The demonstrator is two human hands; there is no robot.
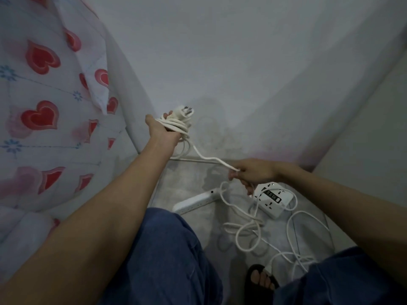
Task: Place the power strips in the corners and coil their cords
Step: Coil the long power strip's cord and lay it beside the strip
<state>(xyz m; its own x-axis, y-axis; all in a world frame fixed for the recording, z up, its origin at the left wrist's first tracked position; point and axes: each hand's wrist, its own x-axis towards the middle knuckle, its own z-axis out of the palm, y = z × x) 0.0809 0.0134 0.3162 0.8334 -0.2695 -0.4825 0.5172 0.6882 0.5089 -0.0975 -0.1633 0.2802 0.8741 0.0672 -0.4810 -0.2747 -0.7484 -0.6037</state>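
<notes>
My left hand [161, 133] grips a coil of white cord [178, 126] wound around it, with the white plug [181, 114] sticking up above the fingers. From the coil the cord runs down and right to my right hand [251, 172], which pinches it. A long white power strip [193, 201] lies on the floor below the hands. To the right of it sits a squarer white power strip [273, 199] with sockets and a dark switch panel. Loose loops of white cord [248, 230] lie tangled on the floor in front of both strips.
A white wall corner [308, 166] stands just behind the strips. A heart-patterned cloth [44, 117] hangs along the left. My knees in blue trousers [167, 249] and a foot in a black sandal [262, 278] are at the bottom.
</notes>
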